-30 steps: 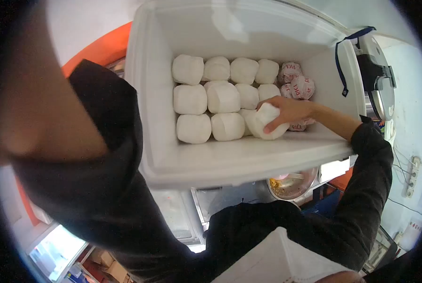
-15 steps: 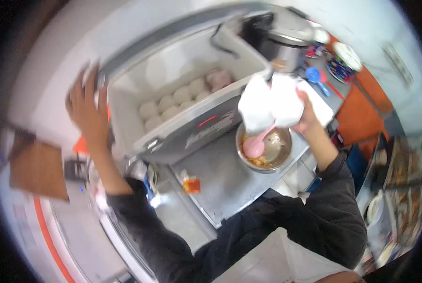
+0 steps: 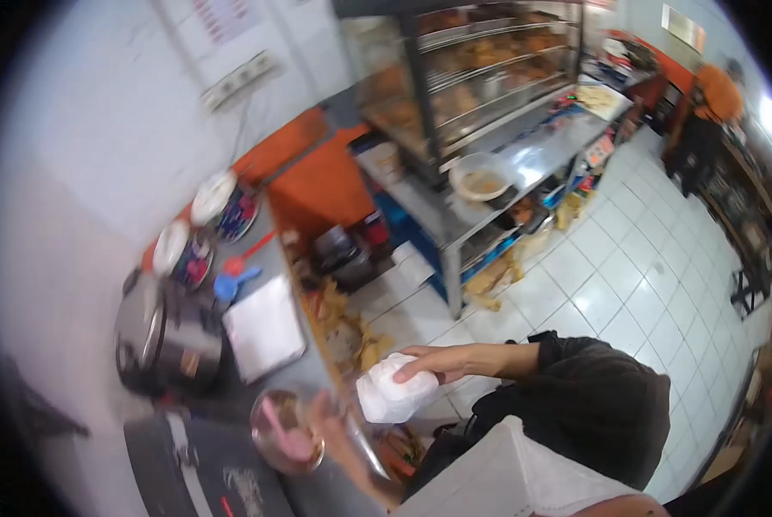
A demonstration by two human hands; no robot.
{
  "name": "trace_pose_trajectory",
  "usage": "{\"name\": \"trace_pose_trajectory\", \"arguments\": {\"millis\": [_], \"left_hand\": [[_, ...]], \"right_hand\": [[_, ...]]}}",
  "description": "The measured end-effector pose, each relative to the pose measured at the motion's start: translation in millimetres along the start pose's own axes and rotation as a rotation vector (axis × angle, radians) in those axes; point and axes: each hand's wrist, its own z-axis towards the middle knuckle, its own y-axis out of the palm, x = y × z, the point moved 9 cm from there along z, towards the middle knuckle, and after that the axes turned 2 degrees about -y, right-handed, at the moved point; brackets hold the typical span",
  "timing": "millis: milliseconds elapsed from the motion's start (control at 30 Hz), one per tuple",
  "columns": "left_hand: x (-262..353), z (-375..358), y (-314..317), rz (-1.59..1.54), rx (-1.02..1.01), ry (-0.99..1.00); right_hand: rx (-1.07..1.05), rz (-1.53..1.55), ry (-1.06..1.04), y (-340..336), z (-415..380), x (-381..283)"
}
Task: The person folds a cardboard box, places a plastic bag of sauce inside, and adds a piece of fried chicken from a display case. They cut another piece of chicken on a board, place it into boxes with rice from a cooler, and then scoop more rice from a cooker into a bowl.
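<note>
My right hand grips a white wrapped packet, thumb on top, out past the counter's edge. What the packet contains is hidden by its wrapping. Lower and to the left, my left hand is smeared by motion, so its fingers cannot be read. It is close beside a metal bowl in which a pink ladle rests. Behind the bowl, a stack of white sheets lies on the grey counter.
A dark grey cooler box with its lid seemingly down is at lower left. Beside it stand a rice cooker, a blue scoop and patterned containers. A glass display cabinet stands across the tiled floor; a person is farther back.
My view has swung right. The white packet moved from above the bowl to beyond the counter's edge in my right hand. My left hand came from the open cooler's far side to beside the bowl.
</note>
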Motion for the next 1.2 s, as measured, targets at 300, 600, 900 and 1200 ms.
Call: {"name": "trace_pose_trajectory", "arguments": {"millis": [300, 600, 900, 1200], "left_hand": [[-98, -18, 457, 0.301, -0.863, 0.415], [-19, -119, 868, 0.118, -1.281, 0.753], [200, -71, 1109, 0.086, -0.086, 1.326], [-37, -289, 1342, -0.366, -1.439, 0.840]], "right_hand": [[0.457, 0.166, -0.526, -262, -294, -111], [0.817, 0.343, -0.956, -430, -505, -189], [0.890, 0.431, -1.162, -580, -630, -293], [1.219, 0.784, -1.395, -706, -782, -304]]}}
